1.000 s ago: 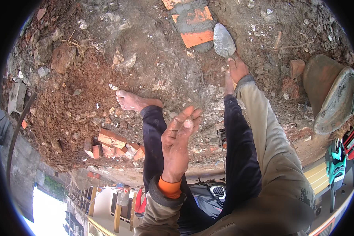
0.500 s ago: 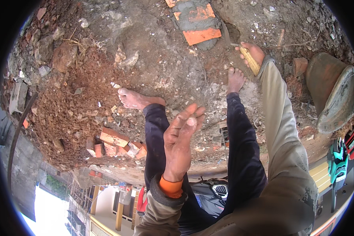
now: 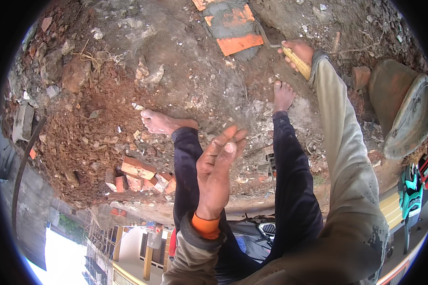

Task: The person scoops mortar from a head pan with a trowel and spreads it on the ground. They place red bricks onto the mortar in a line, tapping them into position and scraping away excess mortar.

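My right hand (image 3: 303,52) grips the yellow handle (image 3: 297,61) of a trowel at the upper right; its metal blade (image 3: 266,37) is turned nearly edge-on against the right side of orange bricks (image 3: 238,43) smeared and bedded in grey mortar at the top. My left hand (image 3: 216,168) is held in the lower middle, above my leg, fingers extended and slightly bent, with nothing visible in it. My two bare feet (image 3: 159,122) rest on the rubble-strewn dirt, the right one just below the trowel.
A grey bucket (image 3: 392,109) lies tipped at the right, beside a brick piece (image 3: 360,77). Broken bricks (image 3: 138,167) are piled at the lower left, with a curved dark bar (image 3: 23,166) at the far left. Motorbikes (image 3: 409,194) and buildings show along the lower edge.
My right hand has moved up and right from near my foot, turning the trowel from flat to edge-on along the mortared bricks. My left hand stays about in place.
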`<state>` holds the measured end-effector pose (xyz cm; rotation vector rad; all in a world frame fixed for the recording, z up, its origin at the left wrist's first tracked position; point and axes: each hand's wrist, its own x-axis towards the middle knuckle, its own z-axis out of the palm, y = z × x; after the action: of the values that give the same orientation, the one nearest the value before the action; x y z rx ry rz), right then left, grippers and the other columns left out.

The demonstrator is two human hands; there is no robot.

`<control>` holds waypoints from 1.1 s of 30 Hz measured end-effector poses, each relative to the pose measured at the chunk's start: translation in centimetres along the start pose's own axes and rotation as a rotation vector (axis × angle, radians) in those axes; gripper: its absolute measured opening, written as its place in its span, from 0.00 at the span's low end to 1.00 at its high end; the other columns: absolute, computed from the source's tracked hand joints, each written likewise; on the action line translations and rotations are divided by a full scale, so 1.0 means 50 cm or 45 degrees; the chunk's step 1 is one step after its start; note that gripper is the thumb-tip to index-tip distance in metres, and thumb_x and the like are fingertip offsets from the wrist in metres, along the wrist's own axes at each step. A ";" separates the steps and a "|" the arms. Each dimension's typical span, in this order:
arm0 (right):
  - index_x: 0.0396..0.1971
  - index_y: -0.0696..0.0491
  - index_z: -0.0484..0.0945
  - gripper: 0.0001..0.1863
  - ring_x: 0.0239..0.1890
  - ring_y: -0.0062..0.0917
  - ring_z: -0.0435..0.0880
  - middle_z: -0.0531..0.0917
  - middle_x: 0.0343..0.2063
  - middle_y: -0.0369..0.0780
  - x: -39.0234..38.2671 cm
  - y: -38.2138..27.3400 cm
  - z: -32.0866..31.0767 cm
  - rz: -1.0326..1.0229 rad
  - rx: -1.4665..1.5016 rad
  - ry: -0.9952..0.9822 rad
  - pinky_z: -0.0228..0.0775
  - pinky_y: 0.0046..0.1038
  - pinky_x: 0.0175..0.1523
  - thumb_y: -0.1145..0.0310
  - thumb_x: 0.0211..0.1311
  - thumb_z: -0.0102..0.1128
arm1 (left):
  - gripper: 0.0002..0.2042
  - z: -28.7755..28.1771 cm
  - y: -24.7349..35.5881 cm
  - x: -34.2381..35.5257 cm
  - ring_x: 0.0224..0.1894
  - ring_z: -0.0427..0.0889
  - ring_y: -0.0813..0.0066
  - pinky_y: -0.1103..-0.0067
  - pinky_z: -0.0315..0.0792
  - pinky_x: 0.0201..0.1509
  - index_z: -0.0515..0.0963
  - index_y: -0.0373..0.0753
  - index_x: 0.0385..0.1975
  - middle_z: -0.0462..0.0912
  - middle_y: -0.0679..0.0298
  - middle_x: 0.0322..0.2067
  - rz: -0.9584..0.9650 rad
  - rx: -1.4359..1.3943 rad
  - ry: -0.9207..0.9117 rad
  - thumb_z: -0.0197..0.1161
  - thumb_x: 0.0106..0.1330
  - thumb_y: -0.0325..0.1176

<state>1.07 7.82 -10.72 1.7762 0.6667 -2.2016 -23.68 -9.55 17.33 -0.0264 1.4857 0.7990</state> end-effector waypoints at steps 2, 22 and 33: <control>0.41 0.56 0.74 0.21 0.10 0.22 0.70 0.71 0.17 0.36 -0.012 0.001 -0.002 -0.047 -0.179 0.040 0.62 0.28 0.14 0.52 0.71 0.46 | 0.20 -0.003 -0.005 0.001 0.58 0.76 0.63 0.69 0.67 0.65 0.68 0.29 0.60 0.77 0.49 0.54 -0.014 -0.015 -0.008 0.54 0.73 0.34; 0.44 0.64 0.65 0.22 0.37 0.60 0.80 0.80 0.33 0.65 0.141 0.206 0.406 -0.533 -0.249 0.912 0.73 0.53 0.42 0.56 0.69 0.48 | 0.22 0.003 0.013 0.009 0.57 0.76 0.61 0.68 0.68 0.63 0.68 0.29 0.60 0.76 0.46 0.55 0.000 0.018 0.020 0.54 0.73 0.38; 0.43 0.61 0.65 0.20 0.37 0.62 0.80 0.79 0.31 0.66 0.050 0.172 0.374 -0.413 -0.600 0.798 0.70 0.56 0.42 0.57 0.69 0.48 | 0.23 -0.003 0.027 0.000 0.56 0.77 0.63 0.68 0.67 0.63 0.68 0.30 0.60 0.76 0.48 0.55 0.014 -0.068 -0.012 0.55 0.72 0.39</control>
<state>-11.69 -8.49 -11.88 2.1797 1.5479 -1.4167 -24.48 -8.64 17.89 -0.0544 1.4568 0.8468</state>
